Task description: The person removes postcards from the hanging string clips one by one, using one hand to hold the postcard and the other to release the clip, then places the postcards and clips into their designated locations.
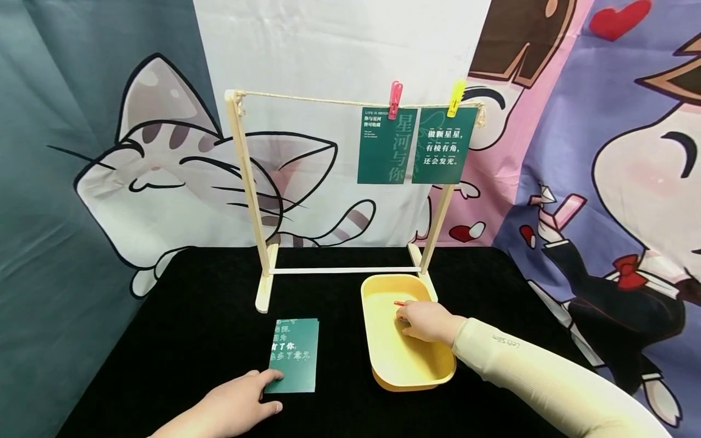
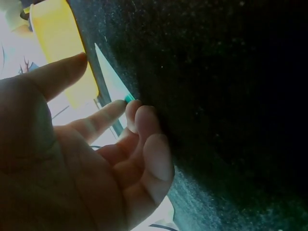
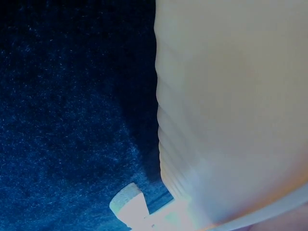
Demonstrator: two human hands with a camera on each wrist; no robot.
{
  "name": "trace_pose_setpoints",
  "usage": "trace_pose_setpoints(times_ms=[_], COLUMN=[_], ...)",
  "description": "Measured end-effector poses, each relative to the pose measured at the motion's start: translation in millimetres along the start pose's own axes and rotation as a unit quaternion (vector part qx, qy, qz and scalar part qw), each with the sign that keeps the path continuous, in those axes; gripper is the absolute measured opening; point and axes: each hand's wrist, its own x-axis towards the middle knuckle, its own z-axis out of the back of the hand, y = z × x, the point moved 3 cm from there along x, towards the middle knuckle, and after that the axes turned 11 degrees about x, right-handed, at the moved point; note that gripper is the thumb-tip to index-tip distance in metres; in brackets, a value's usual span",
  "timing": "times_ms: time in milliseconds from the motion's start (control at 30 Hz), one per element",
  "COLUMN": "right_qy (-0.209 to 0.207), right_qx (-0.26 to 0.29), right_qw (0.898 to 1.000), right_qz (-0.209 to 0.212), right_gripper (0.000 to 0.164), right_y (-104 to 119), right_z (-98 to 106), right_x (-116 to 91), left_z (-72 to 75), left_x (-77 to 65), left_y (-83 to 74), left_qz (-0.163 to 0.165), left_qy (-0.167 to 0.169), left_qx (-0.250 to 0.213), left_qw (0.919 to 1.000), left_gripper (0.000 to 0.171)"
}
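Note:
In the head view, my left hand (image 1: pixel 241 398) reaches to a small stack of green printed cards (image 1: pixel 298 359) lying on the black cloth. Its index fingertip rests on the top card's left edge, and the thumb lies apart from it. The left wrist view shows the other fingers loosely bent beside the cards (image 2: pixel 111 79). Over a yellow plastic basin (image 1: pixel 383 353), my right hand (image 1: pixel 429 322) pinches a small red clothespin (image 1: pixel 401 303), mostly covered by the fingers. A large pale surface fills much of the right wrist view, where the clothespin is not visible.
Behind the basin stands a wooden rack (image 1: pixel 249 182) with a cord (image 1: pixel 306 98). Two green cards (image 1: pixel 383 152) hang at its right side, under a pink clothespin (image 1: pixel 395 100) and a yellow clothespin (image 1: pixel 456 98). A cartoon-printed curtain (image 1: pixel 339 48) hangs behind.

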Motion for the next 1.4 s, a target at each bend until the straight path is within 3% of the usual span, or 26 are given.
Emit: trace_pose_setpoints(times_ms=[200, 333, 467, 633, 800, 1400], right_qy=[0.002, 0.002, 0.001, 0.003, -0.001, -0.002], right_qx=[-0.001, -0.001, 0.004, 0.009, 0.004, 0.011], right_qw=[1.0, 1.0, 1.0, 1.0, 1.0, 1.0], right_qz=[0.004, -0.002, -0.009, -0.011, -0.006, 0.002], right_gripper=[0.02, 0.019, 0.018, 0.016, 0.015, 0.016], right_y=[1, 3, 4, 4, 3, 2], right_z=[0, 1, 1, -1, -1, 2], right_x=[1, 1, 0, -1, -3, -1], left_z=[4.4, 8.8, 11.4, 7.7, 3.3, 5.7], left_x=[5.4, 9.8, 11.9, 14.7, 16.3, 13.6], left_y=[-1.2, -3.5, -10.3, -17.3, -21.0, -23.2], left_qz=[0.014, 0.007, -0.02, -0.055, -0.071, -0.065], left_qy=[-0.024, -0.082, -0.138, -0.133, -0.136, -0.174], left_qx=[0.039, 0.075, 0.119, 0.156, 0.171, 0.178], left_qw=[0.9988, 0.9938, 0.983, 0.9772, 0.9732, 0.9665], left_gripper=[0.047, 0.047, 0.054, 0.059, 0.052, 0.047])
